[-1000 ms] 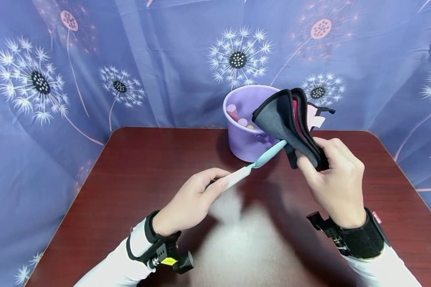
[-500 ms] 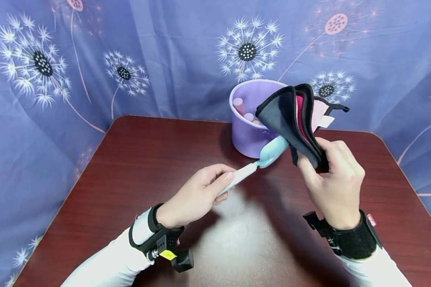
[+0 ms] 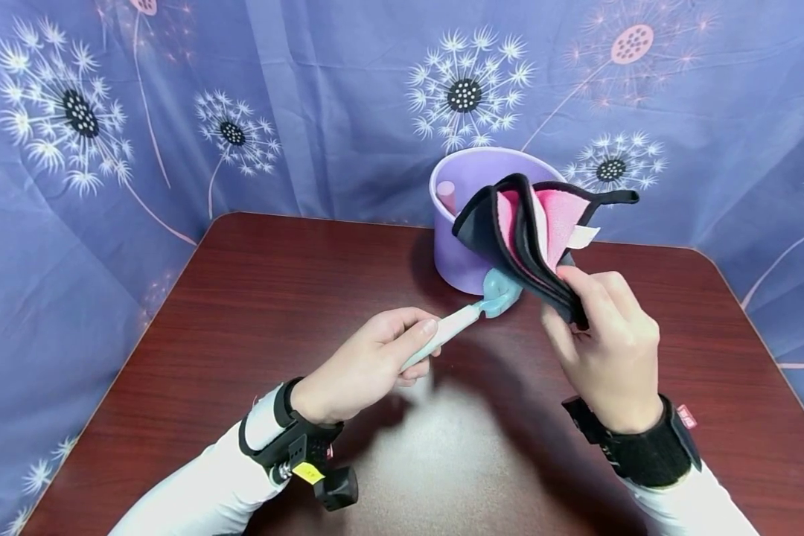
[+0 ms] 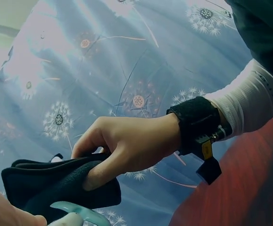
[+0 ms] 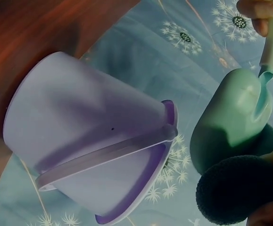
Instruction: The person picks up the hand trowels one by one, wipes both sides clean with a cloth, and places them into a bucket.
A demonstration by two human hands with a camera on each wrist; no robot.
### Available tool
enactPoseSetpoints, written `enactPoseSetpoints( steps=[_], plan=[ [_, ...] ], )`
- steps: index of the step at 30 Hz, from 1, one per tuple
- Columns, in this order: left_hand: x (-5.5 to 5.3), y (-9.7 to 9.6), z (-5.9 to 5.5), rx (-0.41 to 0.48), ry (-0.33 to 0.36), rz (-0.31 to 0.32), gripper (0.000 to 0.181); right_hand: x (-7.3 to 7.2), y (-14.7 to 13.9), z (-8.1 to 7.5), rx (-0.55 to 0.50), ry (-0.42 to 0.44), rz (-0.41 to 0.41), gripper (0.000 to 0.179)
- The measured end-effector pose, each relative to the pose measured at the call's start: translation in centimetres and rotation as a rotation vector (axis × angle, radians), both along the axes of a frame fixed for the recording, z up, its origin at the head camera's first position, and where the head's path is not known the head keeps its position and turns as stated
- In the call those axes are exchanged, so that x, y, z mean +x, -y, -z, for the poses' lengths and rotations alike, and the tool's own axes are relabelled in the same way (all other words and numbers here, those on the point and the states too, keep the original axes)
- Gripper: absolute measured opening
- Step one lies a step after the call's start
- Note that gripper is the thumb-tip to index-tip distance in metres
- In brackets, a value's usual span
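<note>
My left hand (image 3: 368,365) grips the white handle of a toy shovel (image 3: 452,327), thumb on top. The shovel's pale blue scoop (image 5: 230,108) points away to the right, its far end passing behind the cloths in the head view. My right hand (image 3: 606,350) pinches a folded stack of dark grey cloths (image 3: 556,216) by its lower corner. They have black edging, pink inner faces, a white tag and a black hanging loop, and their folds fan upward. In the left wrist view the right hand (image 4: 127,146) holds the dark cloths close over the scoop.
Behind the cloths stands a purple bucket (image 3: 458,260) at the table's back edge, a pink stick (image 3: 446,195) inside. Its handle (image 5: 108,155) hangs down its side. The dark red table (image 3: 275,275) meets a blue dandelion-print curtain (image 3: 348,112).
My right hand has shifted slightly left and tipped the cloths, so their pink insides show more. The left hand has rolled the shovel, and the cloths cover more of its scoop.
</note>
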State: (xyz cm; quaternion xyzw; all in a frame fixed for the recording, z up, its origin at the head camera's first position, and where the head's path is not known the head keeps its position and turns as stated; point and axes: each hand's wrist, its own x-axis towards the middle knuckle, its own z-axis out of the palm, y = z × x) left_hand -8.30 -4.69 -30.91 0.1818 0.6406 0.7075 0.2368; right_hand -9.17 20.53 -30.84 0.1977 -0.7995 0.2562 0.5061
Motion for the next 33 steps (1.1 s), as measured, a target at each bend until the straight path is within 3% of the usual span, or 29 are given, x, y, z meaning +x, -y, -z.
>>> enactPoseSetpoints(
  steps=[7, 22, 27, 33],
  plan=[
    [-0.1, 0.1, -0.3, 0.030, 0.021, 0.018, 0.032, 0.1, 0.1, 0.2, 0.053, -0.037, -0.128, 0.025],
    [-0.5, 1.0, -0.9, 0.130, 0.029, 0.079, 0.030, 0.3, 0.1, -0.6, 0.086, -0.068, -0.246, 0.025],
    [-1.1, 1.8, -0.9, 0.124, 0.021, 0.092, 0.031, 0.2, -0.2, -0.9, 0.108, -0.095, -0.270, 0.022],
    [-2.3, 2.9, -0.7, 0.154, 0.049, 0.153, 0.030, 0.1, -1.2, -1.6, 0.137, -0.090, -0.259, 0.029]
  ],
)
